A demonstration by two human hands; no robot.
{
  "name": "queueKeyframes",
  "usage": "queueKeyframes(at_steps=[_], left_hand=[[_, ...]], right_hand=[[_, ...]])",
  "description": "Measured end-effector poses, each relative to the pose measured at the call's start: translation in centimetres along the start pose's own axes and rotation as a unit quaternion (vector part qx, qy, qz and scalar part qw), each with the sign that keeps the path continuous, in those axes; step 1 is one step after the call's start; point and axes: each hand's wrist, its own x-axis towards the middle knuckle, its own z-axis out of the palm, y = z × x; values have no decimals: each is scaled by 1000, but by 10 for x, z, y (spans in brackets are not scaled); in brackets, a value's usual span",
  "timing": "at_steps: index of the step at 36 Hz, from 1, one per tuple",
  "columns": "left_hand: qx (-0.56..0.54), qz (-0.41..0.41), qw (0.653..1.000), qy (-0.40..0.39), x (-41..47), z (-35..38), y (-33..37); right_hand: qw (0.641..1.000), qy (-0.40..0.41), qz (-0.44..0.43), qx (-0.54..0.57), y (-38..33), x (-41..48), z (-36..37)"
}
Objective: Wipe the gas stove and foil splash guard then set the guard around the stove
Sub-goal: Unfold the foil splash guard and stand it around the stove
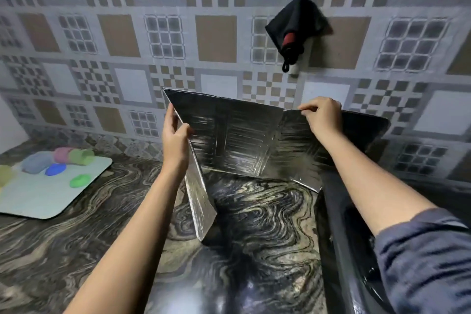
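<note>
splash guard [237, 140]: silver | counter [267, 224]: swirled brown-black | wall [216, 38]: checkered grey-tan | cloth [295, 23]: black-red

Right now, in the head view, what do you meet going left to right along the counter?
Pale mat with coloured cups → left hand → foil splash guard → right hand → dark glossy object at the right edge.
</note>
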Motion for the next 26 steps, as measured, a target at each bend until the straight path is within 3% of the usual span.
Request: queueKeyframes(at_steps=[7, 16, 26], left_hand=[[-14, 14, 1000, 15, 8, -8, -1], [-39, 6, 995, 90, 15, -42, 7], [25, -15, 997, 74, 22, -54, 9]], right_hand=[[1000, -13, -21, 1, -6, 5, 11], [996, -36, -74, 15, -34, 2, 49], [994, -27, -109, 4, -33, 14, 54]])
